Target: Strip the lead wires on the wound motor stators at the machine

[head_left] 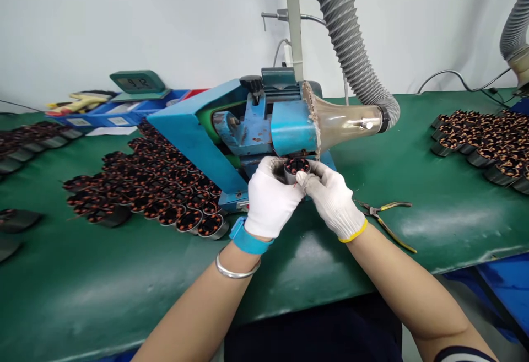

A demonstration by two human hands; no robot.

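Note:
A motor stator (296, 170), a short metal ring with dark slots and copper windings inside, is held between my two white-gloved hands. My left hand (273, 194) grips its left side, with fingers curled behind it. At the front right, the thumb of my right hand (328, 194) presses on it, the other fingers reaching behind. Just beyond the stator stands a blue belt machine (258, 125), its green belt partly covered. From its right side a translucent funnel (347, 122) leads into a grey ribbed hose (351, 26). Whether the stator touches the machine I cannot tell.
Many similar stators (165, 196) stand in rows left of the machine, with another group (487, 141) at the far right. Yellow-handled cutters (384, 216) lie open near my right wrist. Blue bins (119, 115) and a digital clock (137, 82) sit at the back left.

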